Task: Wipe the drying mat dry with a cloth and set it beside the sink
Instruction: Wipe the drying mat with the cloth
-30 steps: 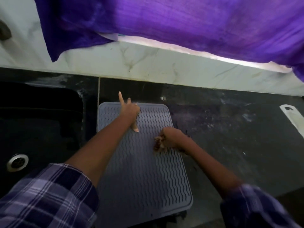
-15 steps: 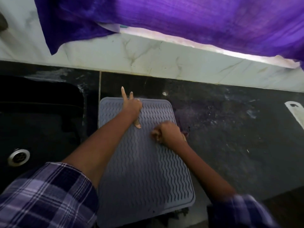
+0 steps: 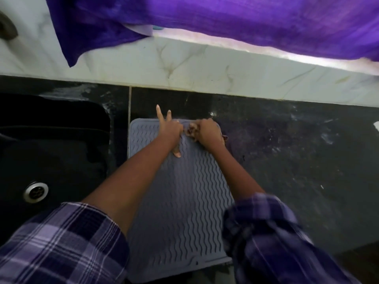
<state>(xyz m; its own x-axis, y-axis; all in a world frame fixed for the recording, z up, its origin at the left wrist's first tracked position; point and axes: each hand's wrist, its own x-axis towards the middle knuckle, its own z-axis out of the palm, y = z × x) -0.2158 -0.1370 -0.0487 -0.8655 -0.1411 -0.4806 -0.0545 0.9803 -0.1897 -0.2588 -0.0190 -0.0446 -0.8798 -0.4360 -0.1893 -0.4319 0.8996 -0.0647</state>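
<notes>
One grey drying mat (image 3: 184, 201) with wavy ridges lies flat on the dark counter (image 3: 297, 160), its long left edge just beside the sink (image 3: 53, 152) and its near end reaching the counter's front edge. Both hands work at the mat's far end. The left hand (image 3: 171, 131) rests on the mat with two fingers (image 3: 159, 112) stretched straight out past the far edge and the thumb pointing back along the ridges; its grip is spread and holds nothing. The right hand (image 3: 207, 132) sits right next to it, almost touching, knuckles up, its fingers curled tight round a small bunched cloth (image 3: 191, 131) of brownish colour pressed against the mat near the far right corner. A bit of the cloth also peeps out at the right side of that hand.

Two checked sleeves (image 3: 61, 242), rolled above the forearms, fill the near corners and cover part of the mat's near right side. The forearms cross over the middle of the mat.

Left of the mat, the black sink basin holds a round metal drain (image 3: 35, 191) on its floor; whether anything else lies in it cannot be told in the dark. Pale smears mark the counter to the right. Behind the counter rises a pale marbled wall strip (image 3: 205, 66), and a purple fabric (image 3: 225, 21) hangs over its top.
</notes>
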